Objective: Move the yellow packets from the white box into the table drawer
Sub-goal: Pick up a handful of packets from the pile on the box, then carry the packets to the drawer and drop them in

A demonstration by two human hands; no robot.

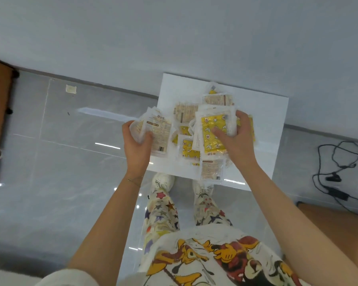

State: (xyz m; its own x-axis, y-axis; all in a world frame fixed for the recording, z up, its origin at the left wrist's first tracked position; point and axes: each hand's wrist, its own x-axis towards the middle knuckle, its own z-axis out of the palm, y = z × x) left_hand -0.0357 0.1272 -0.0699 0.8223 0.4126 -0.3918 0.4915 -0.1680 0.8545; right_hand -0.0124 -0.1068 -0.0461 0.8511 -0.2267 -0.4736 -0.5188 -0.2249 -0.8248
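Bright, even light; floor [70, 162] glare; bowed edges.

Clear-wrapped yellow packets [189, 150] lie heaped in the white box [265, 112], two bunches held just above.

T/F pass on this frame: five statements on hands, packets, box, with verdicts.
1. The left hand and right hand each grip a bundle of yellow plastic packets. True.
2. The shallow white box stands on a table. False: it sits on the grey tiled floor.
3. The box is emptied. False: loose packets lie in it.
4. Black cables lie on the floor at the person's right. True.
5. The right hand's top packet shows a plain white back. False: its yellow patterned face shows.
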